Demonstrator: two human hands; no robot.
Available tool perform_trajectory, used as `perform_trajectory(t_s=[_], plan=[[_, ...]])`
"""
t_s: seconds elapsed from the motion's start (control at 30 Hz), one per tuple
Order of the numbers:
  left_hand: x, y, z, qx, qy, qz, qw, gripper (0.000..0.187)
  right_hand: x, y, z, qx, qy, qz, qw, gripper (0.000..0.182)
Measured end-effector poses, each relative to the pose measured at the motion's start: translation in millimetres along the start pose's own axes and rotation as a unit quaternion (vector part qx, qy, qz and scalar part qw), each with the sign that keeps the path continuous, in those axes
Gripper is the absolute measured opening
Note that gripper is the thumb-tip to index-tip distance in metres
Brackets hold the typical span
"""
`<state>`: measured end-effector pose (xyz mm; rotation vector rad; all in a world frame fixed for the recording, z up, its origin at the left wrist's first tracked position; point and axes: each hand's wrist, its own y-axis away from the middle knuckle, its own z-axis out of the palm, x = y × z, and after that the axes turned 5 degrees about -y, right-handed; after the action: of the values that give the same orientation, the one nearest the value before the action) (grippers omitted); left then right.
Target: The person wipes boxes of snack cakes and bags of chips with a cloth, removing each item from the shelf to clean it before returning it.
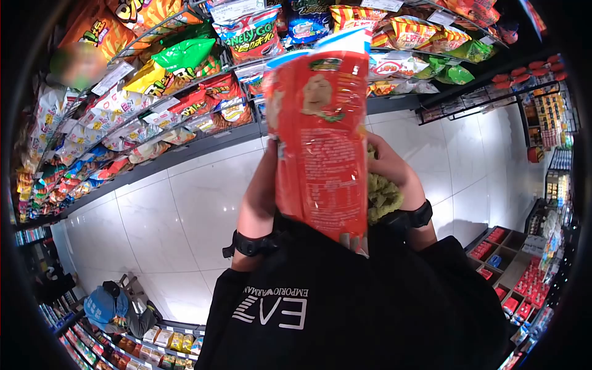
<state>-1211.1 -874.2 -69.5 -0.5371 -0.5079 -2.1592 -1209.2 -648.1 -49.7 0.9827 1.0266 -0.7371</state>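
A big red snack bag [324,148] stands upright in front of my chest, its printed back panel facing me and its blue-and-white top edge pointing to the shelves. My left hand [266,176] grips the bag's left side, with most fingers hidden behind it. On the opposite side my right hand [394,163] holds the bag, its fingers partly covered. A fuzzy yellow-green thing [383,196] sits between my right hand and the bag; I cannot make out what it is. Black straps circle both wrists.
Shelves of snack bags [185,58] curve along the front and left. A pale tiled floor [203,197] lies below. At lower left, a person in blue [106,305] is by low shelves. A compartmented display [502,265] holds red packs at right.
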Motion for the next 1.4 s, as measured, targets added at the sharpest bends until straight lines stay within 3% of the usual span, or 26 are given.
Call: perform_trajectory(t_s=[0.03,0.1,0.13,0.17,0.23,0.3,0.37,0.47,0.57,0.6,0.63,0.7,0.77,0.83,0.87,1.1,1.17,1.3,1.4], plan=[[-1.1,-4.8,12.3,0.037,-0.114,0.018,0.993,0.051,1.2,-0.5,1.7,0.0,0.0,-0.001,1.0,0.054],[-10.5,-19.7,14.0,0.04,-0.088,0.045,0.994,0.048,8.3,-2.6,5.7,-0.023,-0.139,0.033,0.989,0.061],[-14.4,-27.3,12.5,0.077,-0.273,0.121,0.951,0.048,15.1,-0.5,1.2,-0.046,-0.143,0.033,0.988,0.071],[-16.0,-31.1,11.9,0.11,-0.446,0.191,0.867,0.049,19.3,-0.4,0.8,-0.047,-0.143,0.033,0.988,0.071],[-10.7,-32.1,13.5,0.127,-0.453,0.231,0.852,0.052,23.1,-0.5,0.5,-0.065,-0.158,-0.052,0.984,0.079],[-5.3,-29.2,15.5,0.143,-0.528,0.264,0.794,0.049,26.5,5.1,0.8,-0.046,-0.23,-0.021,0.972,0.084],[-0.8,-29.0,15.1,0.147,-0.516,0.255,0.804,0.046,31.6,6.9,-3.4,-0.002,-0.327,-0.004,0.945,0.082],[10.6,-21.2,22.6,0.124,-0.331,0.176,0.919,0.046,14.9,5.7,-1.8,0.009,-0.24,-0.031,0.97,0.075],[10.2,-16.9,26.9,0.076,-0.355,0.164,0.917,0.053,6.4,2.7,1.2,0.073,-0.18,-0.02,0.981,0.07],[4.6,-20.0,23.2,0.091,-0.4,0.155,0.899,0.063,4.2,2.8,1.9,0.073,-0.181,-0.018,0.981,0.07],[1.7,-21.9,23.5,0.093,-0.399,0.154,0.899,0.063,2.1,3.1,2.4,0.101,-0.135,-0.003,0.986,0.07],[-2.6,-27.0,23.4,0.144,-0.444,0.063,0.882,0.064,3.1,3.7,-0.2,0.128,-0.088,0.013,0.988,0.069],[-5.7,-34.3,9.1,0.145,-0.403,0.065,0.901,0.059,7.2,7.1,-6.5,0.182,-0.004,-0.013,0.983,0.068],[-3.7,-37.4,0.4,0.122,-0.35,0.038,0.928,0.043,-0.7,11.2,-7.5,0.179,0.025,-0.03,0.983,0.067],[-6.2,-38.9,2.5,0.111,-0.342,0.066,0.931,0.039,-5.1,12.6,-7.6,0.176,0.053,-0.047,0.982,0.066],[-5.9,-47.2,8.2,0.124,-0.266,0.073,0.953,0.043,-7.0,11.2,-12.7,0.186,0.071,-0.042,0.979,0.067],[-1.9,-47.9,3.2,0.118,-0.287,-0.007,0.951,0.04,-5.4,8.6,-14.6,0.169,0.076,-0.057,0.981,0.068],[-8.6,-62.0,3.1,0.131,-0.314,0.053,0.939,0.038,5.5,-2.0,-31.5,0.155,0.078,-0.052,0.983,0.068],[-8.2,-74.2,4.3,0.104,-0.37,0.08,0.92,0.048,14.4,-13.3,-45.3,0.131,0.172,-0.074,0.974,0.065]])
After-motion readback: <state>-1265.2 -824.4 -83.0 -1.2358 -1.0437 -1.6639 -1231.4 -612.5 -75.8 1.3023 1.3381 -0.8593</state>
